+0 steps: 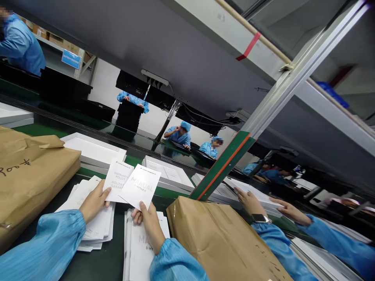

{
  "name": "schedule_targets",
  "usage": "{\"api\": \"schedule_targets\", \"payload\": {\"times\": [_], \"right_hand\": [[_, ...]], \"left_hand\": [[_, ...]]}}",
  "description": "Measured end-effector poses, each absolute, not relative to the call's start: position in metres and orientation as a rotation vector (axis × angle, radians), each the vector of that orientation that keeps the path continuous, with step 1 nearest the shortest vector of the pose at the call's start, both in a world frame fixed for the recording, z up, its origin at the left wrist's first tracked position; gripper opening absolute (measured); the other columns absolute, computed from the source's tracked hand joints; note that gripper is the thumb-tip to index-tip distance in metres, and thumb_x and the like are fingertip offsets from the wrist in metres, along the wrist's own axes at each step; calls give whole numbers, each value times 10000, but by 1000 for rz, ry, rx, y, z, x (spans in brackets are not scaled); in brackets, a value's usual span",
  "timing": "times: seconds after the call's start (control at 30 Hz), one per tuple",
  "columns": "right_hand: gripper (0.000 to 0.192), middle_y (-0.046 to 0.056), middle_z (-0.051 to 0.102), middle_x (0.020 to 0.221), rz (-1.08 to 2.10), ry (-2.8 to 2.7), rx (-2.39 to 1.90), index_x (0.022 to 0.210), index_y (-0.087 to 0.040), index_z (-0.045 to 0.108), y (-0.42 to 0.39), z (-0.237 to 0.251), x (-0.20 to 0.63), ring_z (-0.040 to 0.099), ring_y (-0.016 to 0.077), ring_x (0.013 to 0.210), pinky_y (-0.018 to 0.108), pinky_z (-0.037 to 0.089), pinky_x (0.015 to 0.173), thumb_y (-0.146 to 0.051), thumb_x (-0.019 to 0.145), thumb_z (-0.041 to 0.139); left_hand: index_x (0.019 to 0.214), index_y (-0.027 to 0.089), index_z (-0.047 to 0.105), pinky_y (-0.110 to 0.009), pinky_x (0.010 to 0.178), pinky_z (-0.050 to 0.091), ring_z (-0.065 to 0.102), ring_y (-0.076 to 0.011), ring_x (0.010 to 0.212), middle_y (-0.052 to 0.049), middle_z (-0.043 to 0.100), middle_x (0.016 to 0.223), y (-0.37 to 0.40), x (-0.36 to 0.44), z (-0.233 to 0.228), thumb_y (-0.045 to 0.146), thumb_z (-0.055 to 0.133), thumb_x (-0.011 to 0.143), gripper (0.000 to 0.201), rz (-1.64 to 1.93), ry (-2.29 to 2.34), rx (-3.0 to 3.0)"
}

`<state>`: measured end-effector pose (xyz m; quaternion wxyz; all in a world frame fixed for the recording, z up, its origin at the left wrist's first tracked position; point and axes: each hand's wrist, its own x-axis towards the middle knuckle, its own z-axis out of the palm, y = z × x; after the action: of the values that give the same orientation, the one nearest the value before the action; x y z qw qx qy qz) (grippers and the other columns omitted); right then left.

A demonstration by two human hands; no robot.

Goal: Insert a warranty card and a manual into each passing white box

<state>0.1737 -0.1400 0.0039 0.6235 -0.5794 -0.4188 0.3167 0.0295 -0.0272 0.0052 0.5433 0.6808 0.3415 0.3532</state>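
Observation:
My left hand (pixel 95 201) pinches a white warranty policy leaflet (pixel 115 175) by its lower left edge. In my right hand (pixel 149 222) is a white manual booklet (pixel 140 185), gripped at its bottom edge between thumb and fingers. The booklet overlaps the right side of the leaflet. Beneath my left hand lies a loose, uneven stack of white leaflets (pixel 99 226). Below my right hand stands a neater stack of manuals (pixel 137 253), partly covered by my wrist and sleeve.
Brown paper packages (pixel 38 171) (pixel 222 234) flank the stacks. White boxes (pixel 93 150) (pixel 166 171) sit beyond, along the dark line. A slanted metal post (pixel 225 164) supports an overhead shelf. At right, a co-worker's hands (pixel 253 203) touch a white box. Other people work in the background.

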Motion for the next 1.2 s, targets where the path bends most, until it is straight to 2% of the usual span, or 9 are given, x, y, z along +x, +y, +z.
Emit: {"api": "schedule_targets", "payload": {"times": [0.17,0.37,0.53,0.83,1.03,1.2], "right_hand": [[365,-6,552,496,733,-983,-1332,900,-107,458,-140,3,174,461,74,358,174,272,351,-430,736,412],[230,-4,558,495,744,-999,-1329,811,-116,470,-139,2,175,468,78,359,176,286,354,-320,738,393],[216,-4,562,500,754,-1013,-1332,844,-112,464,-140,2,175,470,78,366,178,289,360,-275,739,368],[252,5,565,536,764,-1028,-1336,864,-122,441,-140,0,176,475,80,381,187,305,376,-333,738,385],[427,-20,551,542,599,-915,-1318,949,-165,346,-138,-2,176,473,96,371,198,311,355,-490,685,430],[337,-19,566,588,490,-809,-1263,881,-198,347,-141,-2,181,484,95,413,206,348,391,-455,697,462]], "left_hand": [[977,174,380,-231,423,311,424,-133,369,69,467,416,-29,28,6,419,360,697,372,814,782,1722],[989,184,355,-227,423,318,428,-133,376,66,483,430,-29,29,5,372,345,710,337,805,792,1747],[985,187,357,-226,427,328,455,-139,391,61,490,429,-29,30,4,354,347,712,320,798,816,1749],[952,204,340,-219,440,352,457,-121,397,70,493,440,-28,31,4,368,294,739,273,789,852,1804],[928,203,326,-231,461,375,474,-127,404,61,525,459,-35,27,9,340,370,711,260,785,871,1847],[892,185,340,-211,480,390,487,-101,436,47,524,501,-9,27,28,250,382,727,182,1016,899,1634]]}}
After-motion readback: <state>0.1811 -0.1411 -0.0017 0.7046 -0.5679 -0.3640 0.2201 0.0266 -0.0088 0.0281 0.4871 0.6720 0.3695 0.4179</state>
